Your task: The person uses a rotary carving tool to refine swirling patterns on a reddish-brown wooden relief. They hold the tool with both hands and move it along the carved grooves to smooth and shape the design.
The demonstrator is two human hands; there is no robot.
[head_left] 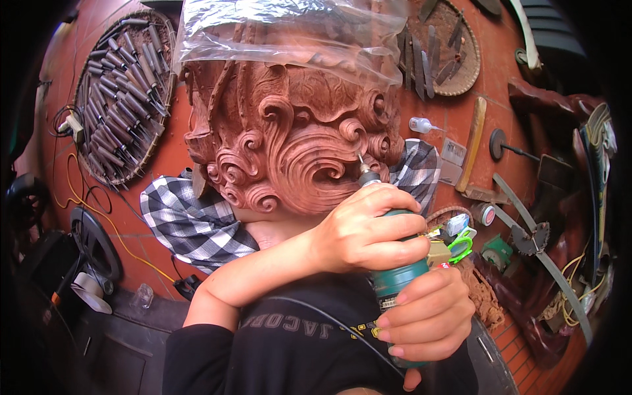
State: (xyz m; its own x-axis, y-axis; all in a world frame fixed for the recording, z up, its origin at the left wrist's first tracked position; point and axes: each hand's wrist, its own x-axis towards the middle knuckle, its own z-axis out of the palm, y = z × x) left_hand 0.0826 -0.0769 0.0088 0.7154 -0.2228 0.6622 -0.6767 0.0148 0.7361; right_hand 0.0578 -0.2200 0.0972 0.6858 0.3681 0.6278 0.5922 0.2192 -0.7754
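A reddish-brown carved wood block [316, 151] with swirling wave and cloud shapes lies before me. Its near end is by my lap, over a black-and-white checked cloth [191, 217]. Both hands are wrapped round a green electric die grinder [395, 280]. My left hand [375, 230] reaches across from the left and grips its front part. Lower down, my right hand [431, 319] clasps the rear of the body. The thin bit [361, 159] points at the carving's right side, among the curls; whether it touches the wood I cannot tell. Clear plastic sheeting [289, 33] covers the far end.
At the left, a round woven basket [172, 72] holds many wood-handled chisels. Another basket [475, 66] with flat blades or files is at far right. Beside the carving lie a small bottle [423, 125], a wooden strip [473, 141] and green-handled scissors [462, 245]. A yellow cord [115, 227] crosses the tiled floor.
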